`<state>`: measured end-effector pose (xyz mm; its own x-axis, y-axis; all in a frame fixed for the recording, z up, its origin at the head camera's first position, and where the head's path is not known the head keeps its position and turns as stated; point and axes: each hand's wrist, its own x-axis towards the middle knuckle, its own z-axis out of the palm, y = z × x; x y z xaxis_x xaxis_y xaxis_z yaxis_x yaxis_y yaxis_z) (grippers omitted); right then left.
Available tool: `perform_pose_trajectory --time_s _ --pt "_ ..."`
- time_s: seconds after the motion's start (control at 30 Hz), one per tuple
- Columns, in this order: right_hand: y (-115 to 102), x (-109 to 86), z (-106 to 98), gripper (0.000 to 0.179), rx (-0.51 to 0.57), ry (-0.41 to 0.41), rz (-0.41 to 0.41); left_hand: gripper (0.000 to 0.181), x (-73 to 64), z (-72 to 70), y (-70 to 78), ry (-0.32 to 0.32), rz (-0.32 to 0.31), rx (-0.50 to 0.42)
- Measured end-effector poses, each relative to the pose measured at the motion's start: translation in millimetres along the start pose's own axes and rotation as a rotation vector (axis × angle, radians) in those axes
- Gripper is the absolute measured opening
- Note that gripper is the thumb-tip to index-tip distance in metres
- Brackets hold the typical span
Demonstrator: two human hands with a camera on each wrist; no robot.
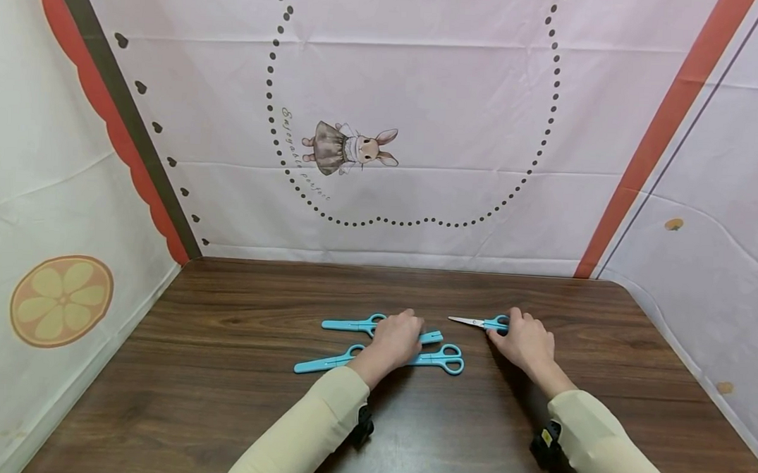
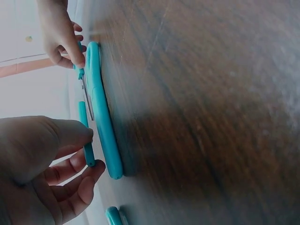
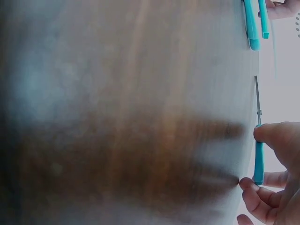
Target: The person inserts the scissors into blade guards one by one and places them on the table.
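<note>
My left hand pinches a light-blue scissors sheath between thumb and fingers, a little above the table. In the left wrist view the sheath appears as a slim blue sleeve. My right hand holds a pair of scissors by its blue handles. Its bare metal blades point left, towards the sheath and apart from it. In the right wrist view the thumb and fingers hold the handles of these scissors. Sheathed scissors lie just in front of the left hand, partly hidden by it.
Two more sheathed blue scissors lie left of the left hand: one pair farther back, another pair nearer. The brown wooden table ends at a printed cloth behind and at the sides.
</note>
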<state>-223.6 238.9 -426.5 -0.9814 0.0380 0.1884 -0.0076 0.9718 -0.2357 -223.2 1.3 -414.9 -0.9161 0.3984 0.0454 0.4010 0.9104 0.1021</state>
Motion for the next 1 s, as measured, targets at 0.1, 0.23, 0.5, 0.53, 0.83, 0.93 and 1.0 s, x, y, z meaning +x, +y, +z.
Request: perform_pose_trajectory --time_s 0.1,0.23,0.5,0.53,0.83,0.93,1.0 --pt "-0.9 0.0 0.2 0.053 0.004 0.0 0.004 0.014 -0.9 -0.8 -0.8 0.008 0.009 -0.003" --pt "-1.6 0.1 0.9 0.053 0.003 0.008 0.004 0.016 -3.3 -2.7 -2.4 0.019 0.017 -0.007" --pt "-2.6 -0.1 0.5 0.052 0.001 0.036 -0.015 0.017 -8.0 -7.2 -6.8 0.029 0.031 -0.022" --pt "-2.7 -0.2 0.1 0.053 0.003 0.037 -0.016 0.017 -8.2 -7.7 -7.2 0.029 0.032 -0.02" --pt "-2.4 -0.1 -2.1 0.053 0.002 0.041 -0.027 0.011 -10.8 -10.7 -12.1 0.034 0.023 0.014" --pt "-1.6 -0.2 -2.0 0.052 0.004 0.048 -0.034 0.009 -12.0 -11.2 -14.2 0.039 0.026 0.021" --pt "-0.9 -0.3 -1.8 0.052 0.007 0.056 -0.042 0.008 -12.6 -11.5 -15.4 0.043 0.031 0.022"
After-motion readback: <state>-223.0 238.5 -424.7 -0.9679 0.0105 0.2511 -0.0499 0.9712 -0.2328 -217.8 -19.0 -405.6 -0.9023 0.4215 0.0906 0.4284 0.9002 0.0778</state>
